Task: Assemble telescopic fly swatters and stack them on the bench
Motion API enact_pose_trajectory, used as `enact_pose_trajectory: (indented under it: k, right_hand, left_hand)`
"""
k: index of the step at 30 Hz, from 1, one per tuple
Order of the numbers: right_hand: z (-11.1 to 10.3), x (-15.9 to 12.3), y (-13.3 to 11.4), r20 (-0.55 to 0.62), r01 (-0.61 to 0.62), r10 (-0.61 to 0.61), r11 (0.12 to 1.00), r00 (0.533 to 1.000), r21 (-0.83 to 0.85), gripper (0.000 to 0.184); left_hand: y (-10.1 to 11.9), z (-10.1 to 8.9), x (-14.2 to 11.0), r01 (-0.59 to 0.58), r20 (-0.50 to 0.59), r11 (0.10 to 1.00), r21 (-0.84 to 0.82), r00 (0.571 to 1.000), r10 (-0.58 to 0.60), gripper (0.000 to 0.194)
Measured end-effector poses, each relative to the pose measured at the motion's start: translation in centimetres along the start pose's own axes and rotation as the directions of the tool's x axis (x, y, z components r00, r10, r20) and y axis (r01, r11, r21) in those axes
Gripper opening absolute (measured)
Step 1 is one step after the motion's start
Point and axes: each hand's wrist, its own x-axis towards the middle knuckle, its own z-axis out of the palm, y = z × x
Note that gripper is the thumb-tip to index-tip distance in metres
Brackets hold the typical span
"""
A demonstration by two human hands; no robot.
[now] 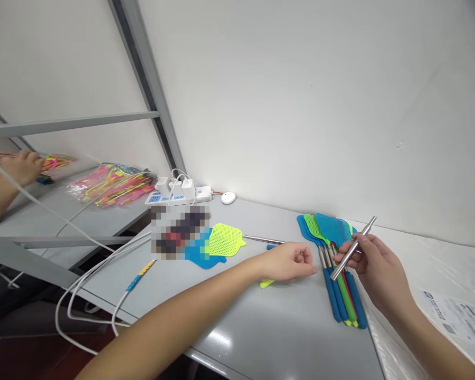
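Observation:
My right hand (374, 269) pinches a thin metal rod (353, 248) that slants up to the right above a stack of fly swatters (336, 264) with blue, green and yellow heads and grips. My left hand (288, 261) lies palm down on the grey table (261, 327), fingers curled over a small yellow-green piece (266, 284) that pokes out beneath it. Left of that hand lie a loose yellow-green swatter head (225, 240) on a blue one (200, 256), with a metal rod (261, 240) behind.
A white power strip (178, 196) with chargers and a white round object (228, 198) sit by the wall. White cables (98, 264) trail off the table's left edge. Another person's hand (21, 166) works at colourful packs (111, 184) on the far left table. Paper (459, 316) lies at right.

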Motion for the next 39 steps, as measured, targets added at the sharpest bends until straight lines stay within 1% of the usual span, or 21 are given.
enact_pose_trajectory:
  k: [1, 2, 4, 6, 8, 9, 11, 13, 15, 16, 17, 18, 19, 20, 22, 23, 25, 27, 30, 34, 39]
  right_hand:
    - [-0.1, -0.1, 0.2, -0.013, 0.010, -0.010, 1.000, 1.000, 0.003, 0.026]
    - [-0.1, -0.2, 0.4, -0.023, 0.020, -0.020, 1.000, 1.000, 0.004, 0.026]
    - [-0.1, -0.5, 0.6, -0.034, 0.051, -0.050, 0.999, 0.998, 0.013, 0.026]
    - [-0.2, -1.0, 0.5, -0.037, 0.102, -0.101, 0.994, 0.994, 0.029, 0.026]
    - [-0.2, -1.5, 0.3, -0.042, 0.174, -0.173, 0.984, 0.984, 0.039, 0.024]
    - [-0.2, -1.7, 0.2, -0.048, 0.212, -0.210, 0.977, 0.977, 0.039, 0.023]
    - [-0.3, -2.2, 0.0, -0.055, 0.281, -0.279, 0.959, 0.959, 0.032, 0.020]
    - [-0.3, -2.6, -0.2, -0.051, 0.339, -0.338, 0.941, 0.940, 0.017, 0.017]
    - [-0.3, -2.8, -0.2, -0.040, 0.389, -0.388, 0.921, 0.921, -0.001, 0.014]
    - [-0.3, -3.0, -0.2, -0.035, 0.410, -0.410, 0.912, 0.911, -0.007, 0.014]
    - [-0.2, -3.1, -0.1, -0.030, 0.430, -0.430, 0.903, 0.902, -0.009, 0.013]
    - [-0.2, -3.2, 0.0, -0.022, 0.447, -0.447, 0.895, 0.894, -0.003, 0.013]
    - [-0.1, -3.4, 0.1, -0.011, 0.458, -0.458, 0.889, 0.889, 0.007, 0.013]
    - [0.1, -3.6, 0.3, 0.001, 0.468, -0.468, 0.883, 0.884, 0.018, 0.013]
    - [0.2, -4.0, 0.7, 0.025, 0.493, -0.493, 0.870, 0.869, 0.033, 0.014]
    - [0.2, -4.2, 0.9, 0.035, 0.508, -0.509, 0.861, 0.860, 0.033, 0.015]
    - [0.2, -4.7, 1.2, 0.026, 0.541, -0.541, 0.841, 0.841, 0.000, 0.018]
    - [0.1, -5.1, 1.3, -0.015, 0.548, -0.549, 0.835, 0.835, -0.054, 0.019]
    - [0.1, -5.3, 0.9, -0.062, 0.502, -0.503, 0.864, 0.862, -0.035, 0.016]
    - [0.4, -4.7, 0.6, -0.045, 0.473, -0.471, 0.878, 0.881, 0.074, 0.012]
    - [0.8, -3.9, 1.1, -0.037, 0.473, -0.471, 0.880, 0.881, 0.048, 0.009]
  left_hand:
    - [0.0, 0.1, -0.3, -0.035, -0.100, 0.999, 0.032, 0.994, 0.039, 0.022]
    - [0.0, 0.2, -0.5, -0.091, -0.193, 0.995, 0.050, 0.976, 0.099, 0.021]
    - [0.1, 0.8, -1.1, -0.224, -0.346, 0.974, 0.045, 0.911, 0.225, 0.018]
    - [-0.1, 1.6, -1.6, -0.321, -0.449, 0.947, -0.002, 0.846, 0.286, 0.014]
    - [-0.9, 2.6, -2.1, -0.370, -0.478, 0.928, -0.042, 0.823, 0.307, 0.005]
    - [-1.4, 3.1, -2.2, -0.385, -0.462, 0.923, -0.027, 0.823, 0.330, 0.005]
    - [-2.4, 3.7, -2.4, -0.427, -0.400, 0.899, 0.095, 0.811, 0.427, 0.021]
    - [-3.2, 3.9, -2.5, -0.514, -0.301, 0.820, 0.251, 0.764, 0.570, 0.040]
    - [-3.6, 4.0, -2.4, -0.620, -0.173, 0.705, 0.343, 0.697, 0.696, 0.054]
    - [-3.7, 4.1, -2.4, -0.660, -0.112, 0.657, 0.363, 0.669, 0.734, 0.057]
    - [-3.7, 4.1, -2.4, -0.681, -0.069, 0.632, 0.370, 0.658, 0.749, 0.057]
    - [-3.7, 4.2, -2.4, -0.676, -0.051, 0.638, 0.369, 0.671, 0.740, 0.054]
    - [-3.6, 4.2, -2.5, -0.646, -0.051, 0.669, 0.368, 0.704, 0.708, 0.049]
    - [-3.4, 4.2, -2.5, -0.592, -0.059, 0.714, 0.373, 0.753, 0.656, 0.041]
    - [-3.0, 4.1, -2.5, -0.438, -0.070, 0.802, 0.406, 0.860, 0.505, 0.027]
    - [-2.8, 4.0, -2.5, -0.364, -0.066, 0.824, 0.434, 0.900, 0.432, 0.022]
    - [-2.3, 3.7, -2.2, -0.276, -0.048, 0.829, 0.487, 0.939, 0.341, 0.016]
    - [-2.0, 3.5, -1.9, -0.246, -0.040, 0.819, 0.518, 0.950, 0.310, 0.016]
    - [-1.8, 3.4, -1.5, -0.200, -0.060, 0.813, 0.547, 0.959, 0.277, 0.020]
    - [-1.9, 3.5, -1.1, -0.172, -0.117, 0.824, 0.540, 0.954, 0.277, 0.023]
    - [-2.3, 3.5, -0.9, -0.159, -0.124, 0.823, 0.546, 0.956, 0.267, 0.023]
